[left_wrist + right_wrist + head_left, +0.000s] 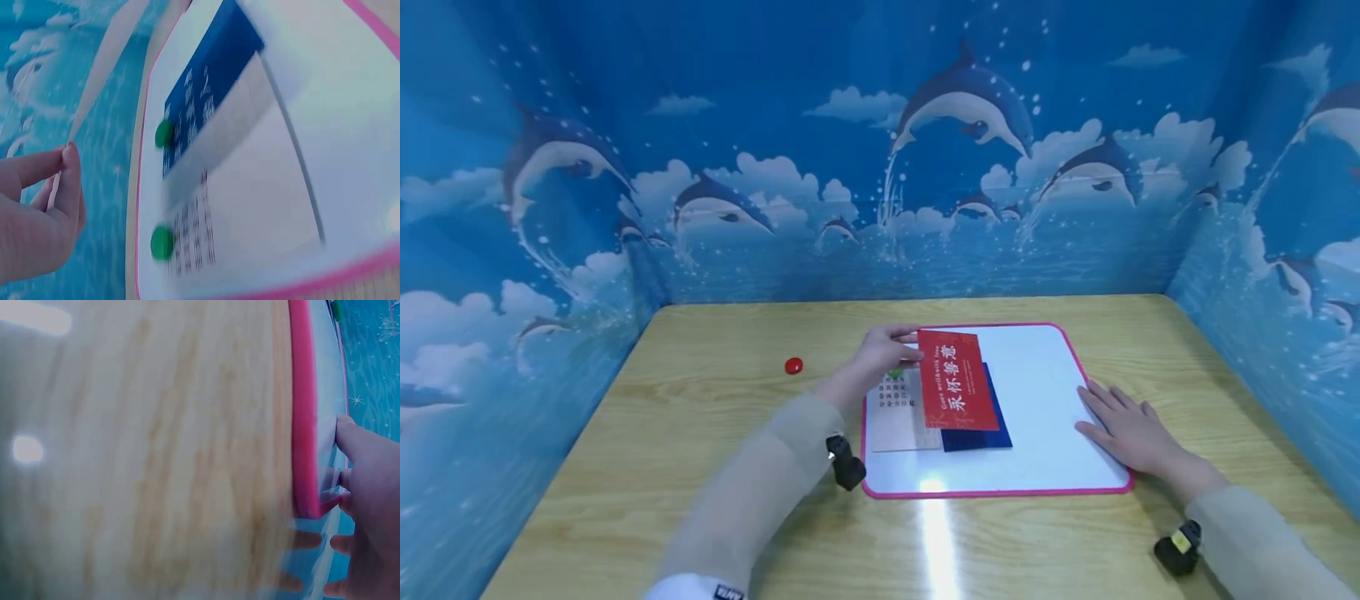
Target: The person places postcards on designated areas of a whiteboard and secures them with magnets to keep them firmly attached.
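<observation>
A red card [959, 380] with white lettering hangs above the whiteboard [1045, 400], and my left hand [880, 354] pinches its edge between thumb and fingers. In the left wrist view that hand [44, 206] holds the card [103, 62] nearly edge-on. Below lie a white printed card [250, 200] and a dark blue card [215, 62], each with a green round magnet [162, 242] at its top edge. My right hand [1131, 429] rests with fingers spread on the board's right edge; in the right wrist view the thumb touches its surface.
A small red round magnet [793, 365] lies on the wooden table [730, 400], left of the board. Pink trim [304, 412] borders the board. A blue curtain [820, 150] printed with dolphins surrounds the table at the back and sides.
</observation>
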`<state>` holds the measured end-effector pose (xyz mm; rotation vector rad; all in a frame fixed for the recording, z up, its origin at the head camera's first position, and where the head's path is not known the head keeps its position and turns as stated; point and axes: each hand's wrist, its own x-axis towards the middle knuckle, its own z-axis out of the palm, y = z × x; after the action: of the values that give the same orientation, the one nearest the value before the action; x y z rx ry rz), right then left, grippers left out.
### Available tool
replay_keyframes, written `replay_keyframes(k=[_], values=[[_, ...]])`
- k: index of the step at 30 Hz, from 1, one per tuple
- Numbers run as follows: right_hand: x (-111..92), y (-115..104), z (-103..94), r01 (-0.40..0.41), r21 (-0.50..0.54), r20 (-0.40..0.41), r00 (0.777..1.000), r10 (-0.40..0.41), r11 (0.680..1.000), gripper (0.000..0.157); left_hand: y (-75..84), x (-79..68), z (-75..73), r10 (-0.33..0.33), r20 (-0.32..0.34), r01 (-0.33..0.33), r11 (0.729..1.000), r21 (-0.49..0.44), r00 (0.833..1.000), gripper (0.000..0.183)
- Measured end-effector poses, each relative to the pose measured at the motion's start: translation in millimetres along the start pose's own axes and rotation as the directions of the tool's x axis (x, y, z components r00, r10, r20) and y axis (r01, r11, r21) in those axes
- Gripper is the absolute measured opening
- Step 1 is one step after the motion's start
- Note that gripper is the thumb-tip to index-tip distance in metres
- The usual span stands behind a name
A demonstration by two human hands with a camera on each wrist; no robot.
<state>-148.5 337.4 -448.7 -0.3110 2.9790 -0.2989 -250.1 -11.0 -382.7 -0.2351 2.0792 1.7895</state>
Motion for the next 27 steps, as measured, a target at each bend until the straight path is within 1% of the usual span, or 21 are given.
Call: replay_keyframes(k=[5,8,12,15,21,27], values=[[2,2,2.3,-0.007,0.009,0.0,1.0,0.007,1.0,0.069,2.8,4.9,29.4,0.013,0.0,-0.014,1.0,0.01,1.0,0.053],[2,2,2.2,-0.009,0.015,0.001,1.0,0.009,1.0,0.07,2.4,7.2,43.1,0.019,0.003,-0.019,1.0,0.01,1.0,0.051],[1,0,1.4,-0.014,0.017,0.0,1.0,0.014,1.0,0.07,1.0,9.1,58.9,0.051,0.024,-0.051,0.999,-0.01,0.998,0.049],[0,-1,1.0,-0.017,0.012,-0.001,1.0,0.017,1.0,0.071,-0.7,9.7,69.3,0.075,0.032,-0.075,0.997,-0.016,0.997,0.048],[1,-1,1.3,-0.018,0.011,-0.005,1.0,0.018,1.0,0.071,-5.1,10.9,87.6,0.11,0.013,-0.11,0.994,-0.003,0.994,0.046],[0,-2,-0.7,-0.018,0.02,-0.006,1.0,0.018,1.0,0.071,-8.1,11.2,101.0,0.115,-0.01,-0.115,0.993,0.021,0.993,0.044]])
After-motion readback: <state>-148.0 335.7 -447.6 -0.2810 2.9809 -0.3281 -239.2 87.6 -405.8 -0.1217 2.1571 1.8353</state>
